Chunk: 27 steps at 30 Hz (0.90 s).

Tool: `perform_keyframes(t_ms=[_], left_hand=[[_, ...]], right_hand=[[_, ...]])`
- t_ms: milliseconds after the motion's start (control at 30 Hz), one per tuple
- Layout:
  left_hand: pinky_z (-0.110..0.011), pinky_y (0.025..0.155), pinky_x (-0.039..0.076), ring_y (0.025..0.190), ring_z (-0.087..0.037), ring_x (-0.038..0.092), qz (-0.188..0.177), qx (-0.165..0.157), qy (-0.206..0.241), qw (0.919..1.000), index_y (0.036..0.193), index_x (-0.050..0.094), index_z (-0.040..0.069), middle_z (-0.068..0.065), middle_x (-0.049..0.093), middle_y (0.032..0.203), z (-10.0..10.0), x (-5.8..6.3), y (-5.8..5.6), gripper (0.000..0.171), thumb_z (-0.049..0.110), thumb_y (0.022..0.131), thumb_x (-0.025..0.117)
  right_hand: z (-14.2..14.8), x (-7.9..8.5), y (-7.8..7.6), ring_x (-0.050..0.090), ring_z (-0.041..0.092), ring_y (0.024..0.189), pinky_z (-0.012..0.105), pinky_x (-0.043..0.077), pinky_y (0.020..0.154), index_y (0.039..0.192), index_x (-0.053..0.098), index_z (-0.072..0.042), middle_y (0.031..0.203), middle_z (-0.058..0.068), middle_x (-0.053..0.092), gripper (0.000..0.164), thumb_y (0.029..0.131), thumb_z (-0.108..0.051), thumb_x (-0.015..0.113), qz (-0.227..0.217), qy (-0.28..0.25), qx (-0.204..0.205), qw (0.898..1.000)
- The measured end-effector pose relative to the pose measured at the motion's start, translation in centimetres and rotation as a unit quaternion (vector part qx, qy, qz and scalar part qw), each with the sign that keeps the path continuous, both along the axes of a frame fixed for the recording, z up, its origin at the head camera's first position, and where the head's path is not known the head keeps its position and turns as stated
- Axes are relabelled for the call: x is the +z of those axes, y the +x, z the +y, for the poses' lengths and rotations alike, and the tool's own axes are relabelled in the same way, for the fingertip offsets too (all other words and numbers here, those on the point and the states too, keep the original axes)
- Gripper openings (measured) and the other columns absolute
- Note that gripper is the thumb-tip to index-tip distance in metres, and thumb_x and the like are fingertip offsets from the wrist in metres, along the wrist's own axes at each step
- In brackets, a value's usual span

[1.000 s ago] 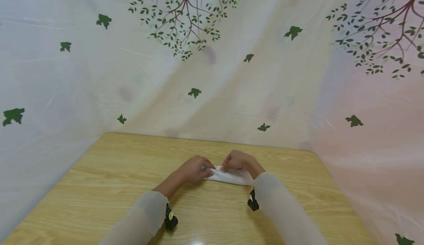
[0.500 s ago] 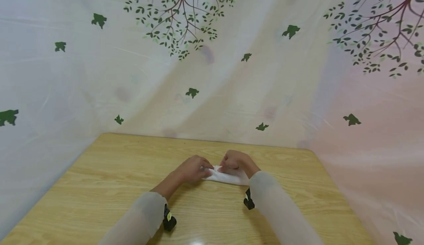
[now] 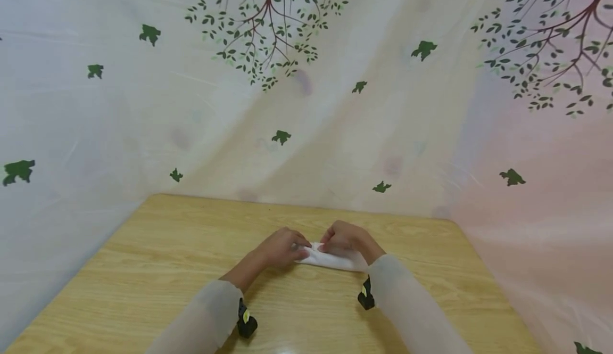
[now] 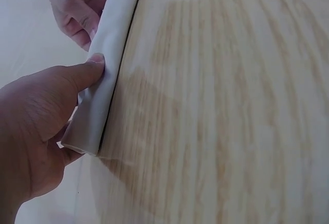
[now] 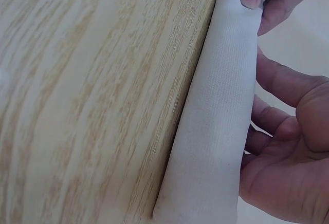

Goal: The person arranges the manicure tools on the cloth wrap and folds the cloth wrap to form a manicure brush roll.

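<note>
A white ribbed cloth [image 3: 335, 261], folded into a long narrow strip, lies on the wooden table. My left hand [image 3: 282, 247] grips its left part; in the left wrist view the thumb [image 4: 95, 64] presses on top while fingers reach behind and under the end. Close beside it, my right hand [image 3: 347, 236] has its fingers curled at the strip's far edge. In the right wrist view the right hand [image 5: 293, 147] is behind the cloth [image 5: 216, 111], its fingertips hidden by the fold. The right end of the strip extends toward the right wrist.
The wooden table [image 3: 143, 290] reaches back to a pale curtain [image 3: 215, 130] printed with branches and green birds. Its far edge runs a short way behind the hands. Dark wrist cameras [image 3: 246, 322] hang below both sleeves.
The head view shifts slightly and returns. Both hands keep nearly the same place on the cloth, with only small finger movement.
</note>
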<state>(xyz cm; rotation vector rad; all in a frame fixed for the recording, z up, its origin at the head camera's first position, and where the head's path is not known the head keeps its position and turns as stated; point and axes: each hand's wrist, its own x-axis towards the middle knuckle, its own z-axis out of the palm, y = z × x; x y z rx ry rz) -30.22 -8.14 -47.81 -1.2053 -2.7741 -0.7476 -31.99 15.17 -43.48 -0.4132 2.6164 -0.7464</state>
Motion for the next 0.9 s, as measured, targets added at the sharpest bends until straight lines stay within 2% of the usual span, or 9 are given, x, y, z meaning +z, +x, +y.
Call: perform_keyframes(t_ms=[100, 367, 600, 767, 900], left_hand=[[-0.040, 0.098, 0.053, 0.111, -0.022, 0.068, -0.016, 0.004, 0.002, 0.9999, 0.116, 0.078, 0.010, -0.006, 0.075, 0.117, -0.1, 0.1, -0.1, 0.023, 0.023, 0.099, 0.070], [-0.041, 0.100, 0.051, 0.115, -0.023, 0.067, -0.043, 0.014, 0.003, 0.9990, 0.119, 0.076, 0.010, -0.007, 0.073, 0.120, -0.7, 0.7, -0.2, 0.029, 0.029, 0.099, 0.070], [-0.043, 0.100, 0.051, 0.113, -0.026, 0.067, -0.018, -0.006, -0.001, 0.9998, 0.120, 0.075, 0.006, -0.009, 0.074, 0.118, -1.2, 1.5, 0.0, 0.032, 0.029, 0.100, 0.067], [-0.044, 0.100, 0.051, 0.114, -0.027, 0.067, -0.005, -0.021, -0.019, 0.9996, 0.120, 0.075, 0.005, -0.009, 0.074, 0.118, -2.1, 1.9, 0.3, 0.030, 0.026, 0.103, 0.063], [-0.047, 0.103, 0.049, 0.119, -0.028, 0.064, -0.018, -0.001, -0.018, 0.9997, 0.124, 0.073, 0.006, -0.009, 0.071, 0.123, -3.9, 2.5, 1.0, 0.032, 0.028, 0.105, 0.060]], right_hand=[[0.2, -0.1, 0.1, 0.062, 0.012, 0.090, 0.039, 0.049, 0.093, 0.097, 0.078, -0.014, 0.094, -0.006, 0.072, 0.016, 0.091, -0.029, 0.080, 0.005, -0.018, 0.013, 1.000], [0.5, 0.0, 0.1, 0.061, 0.014, 0.089, 0.035, 0.051, 0.086, 0.102, 0.075, -0.009, 0.094, -0.002, 0.070, 0.013, 0.095, -0.020, 0.076, 0.027, -0.056, 0.057, 0.996], [1.8, 0.5, 0.0, 0.060, 0.014, 0.092, 0.034, 0.051, 0.086, 0.111, 0.072, 0.002, 0.100, 0.003, 0.070, 0.024, 0.096, -0.017, 0.074, 0.117, -0.074, 0.118, 0.983], [3.2, 1.2, 0.9, 0.062, 0.021, 0.101, 0.043, 0.052, 0.092, 0.119, 0.068, 0.004, 0.109, 0.010, 0.070, 0.034, 0.099, -0.024, 0.069, 0.148, -0.063, 0.120, 0.980], [4.8, 1.7, 1.8, 0.062, 0.028, 0.107, 0.049, 0.051, 0.095, 0.124, 0.066, 0.003, 0.118, 0.015, 0.069, 0.038, 0.102, -0.029, 0.065, 0.178, -0.054, 0.121, 0.975]])
